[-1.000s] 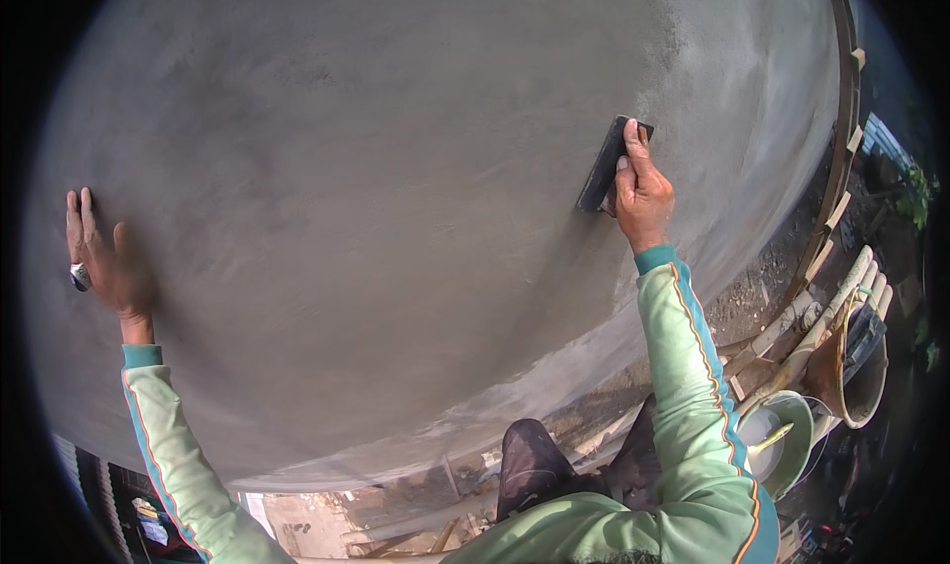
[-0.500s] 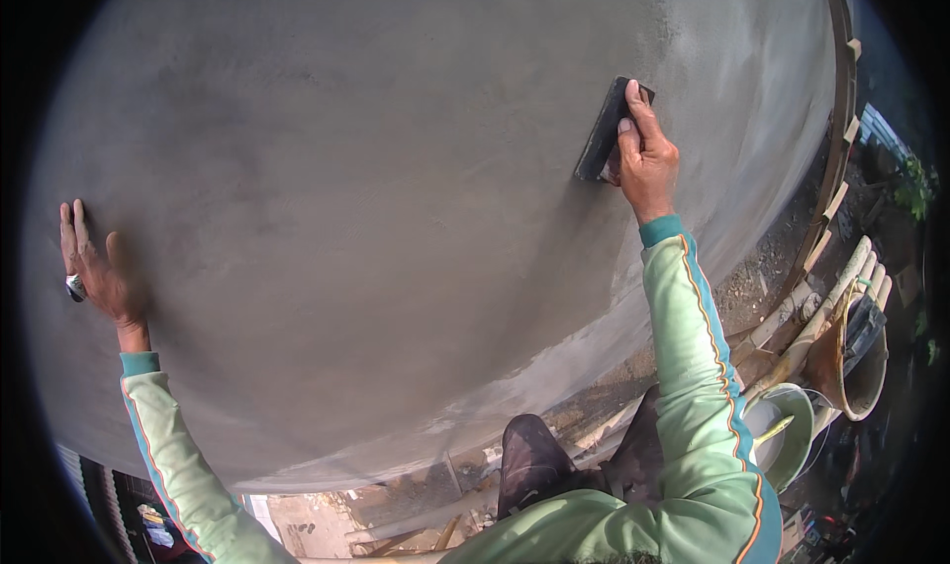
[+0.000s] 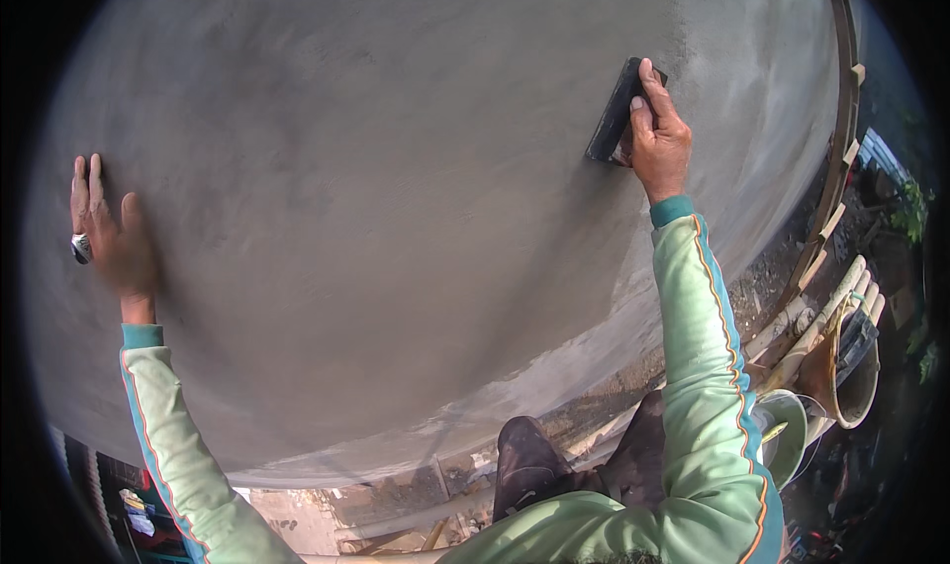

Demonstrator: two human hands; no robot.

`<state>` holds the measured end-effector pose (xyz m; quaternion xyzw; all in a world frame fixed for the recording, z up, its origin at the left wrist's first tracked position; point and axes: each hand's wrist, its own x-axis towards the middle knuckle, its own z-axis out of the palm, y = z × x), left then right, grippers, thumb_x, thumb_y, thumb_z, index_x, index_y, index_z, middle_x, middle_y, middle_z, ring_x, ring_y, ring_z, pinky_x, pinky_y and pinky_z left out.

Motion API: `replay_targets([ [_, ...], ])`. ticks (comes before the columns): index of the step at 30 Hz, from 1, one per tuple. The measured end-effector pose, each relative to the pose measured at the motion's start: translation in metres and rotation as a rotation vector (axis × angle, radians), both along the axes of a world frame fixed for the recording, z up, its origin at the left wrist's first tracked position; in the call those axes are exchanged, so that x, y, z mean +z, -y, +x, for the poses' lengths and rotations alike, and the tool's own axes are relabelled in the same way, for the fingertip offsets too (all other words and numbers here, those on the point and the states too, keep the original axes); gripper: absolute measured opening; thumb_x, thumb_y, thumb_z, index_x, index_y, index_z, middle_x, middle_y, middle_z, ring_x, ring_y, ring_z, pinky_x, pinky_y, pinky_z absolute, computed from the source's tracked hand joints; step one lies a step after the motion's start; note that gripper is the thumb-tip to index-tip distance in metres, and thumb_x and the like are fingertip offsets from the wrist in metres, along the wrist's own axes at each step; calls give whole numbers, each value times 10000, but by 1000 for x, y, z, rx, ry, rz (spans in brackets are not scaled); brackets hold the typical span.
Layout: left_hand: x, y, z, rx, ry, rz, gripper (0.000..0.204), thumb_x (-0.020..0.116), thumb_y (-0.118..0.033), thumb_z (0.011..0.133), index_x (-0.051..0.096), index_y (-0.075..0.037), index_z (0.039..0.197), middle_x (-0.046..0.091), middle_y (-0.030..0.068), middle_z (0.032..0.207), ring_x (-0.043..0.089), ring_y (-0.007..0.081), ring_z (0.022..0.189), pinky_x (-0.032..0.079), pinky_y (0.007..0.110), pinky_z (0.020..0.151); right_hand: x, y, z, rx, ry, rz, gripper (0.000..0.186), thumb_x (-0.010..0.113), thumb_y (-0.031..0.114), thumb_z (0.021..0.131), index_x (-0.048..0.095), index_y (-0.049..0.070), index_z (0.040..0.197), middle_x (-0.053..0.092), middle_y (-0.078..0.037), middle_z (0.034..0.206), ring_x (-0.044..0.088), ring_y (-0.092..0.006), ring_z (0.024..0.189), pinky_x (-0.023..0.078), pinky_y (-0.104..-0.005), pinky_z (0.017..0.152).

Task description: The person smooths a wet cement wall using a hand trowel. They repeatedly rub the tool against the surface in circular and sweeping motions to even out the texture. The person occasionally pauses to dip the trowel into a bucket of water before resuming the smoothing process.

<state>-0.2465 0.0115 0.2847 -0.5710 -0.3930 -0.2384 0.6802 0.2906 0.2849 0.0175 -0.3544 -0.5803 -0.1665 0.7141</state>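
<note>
A broad grey plastered wall [image 3: 396, 218] fills most of the head view, its surface smooth with faint streaks and a lighter band along the lower edge. My right hand [image 3: 661, 153] grips a dark plastering float [image 3: 616, 114], whose long face is tilted against the wall at upper right. The float's handle is mostly hidden by my fingers. At the far left, my left hand [image 3: 119, 252] rests on the plaster with its fingers stretched out and holds nothing. A ring with a dark stone [image 3: 81, 247] sits on one of its fingers.
A curved wooden strip with short blocks [image 3: 841, 158] runs along the wall's right edge. Lower right are bamboo poles [image 3: 811, 341], a brown-and-pale bucket [image 3: 859, 386] and a pale green bucket [image 3: 790, 445]. Planks and ground [image 3: 396, 524] show far below my knees.
My right hand and the float have moved up and slightly right along the wall. My left hand has slid upward on the plaster, its fingers still stretched.
</note>
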Motion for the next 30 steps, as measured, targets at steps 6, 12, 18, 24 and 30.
replay_targets([
  [6,1,3,0,-15,24,-1,599,509,-496,1104,548,-117,1566,508,118,1631,436,334,1519,358,481,1249,16,37,-39,593,-689,-438,588,483,124,1071,392,62,1649,663,-43,713,638,-133,582,558,-322,535],
  [12,-1,0,-8,7,-19,3,605,512,-499,1103,539,-119,1573,509,113,1630,442,333,1515,362,480,1247,62,126,-184,87,363,46,630,715,104,907,624,323,1491,543,0,646,572,-186,499,487,-336,459],
  [18,-3,4,-4,-25,-11,-4,597,512,-493,1103,557,-109,1558,510,116,1628,449,331,1511,366,482,1245,40,53,-54,204,-35,-132,510,650,81,983,657,242,1467,691,-19,781,654,-144,600,556,-300,573],
  [24,3,1,4,-36,11,11,599,524,-490,1097,568,-98,1548,522,124,1617,458,333,1505,367,482,1244,-41,37,-47,610,-905,-448,564,532,88,1065,470,141,1623,658,-15,751,629,-101,607,547,-294,513],
  [30,-1,-6,-10,-38,-30,-18,603,497,-482,1109,538,-95,1569,486,124,1644,437,337,1517,349,479,1254,-7,143,-206,125,317,-37,745,728,55,849,594,304,1539,488,-1,643,500,-172,460,451,-337,439],
])
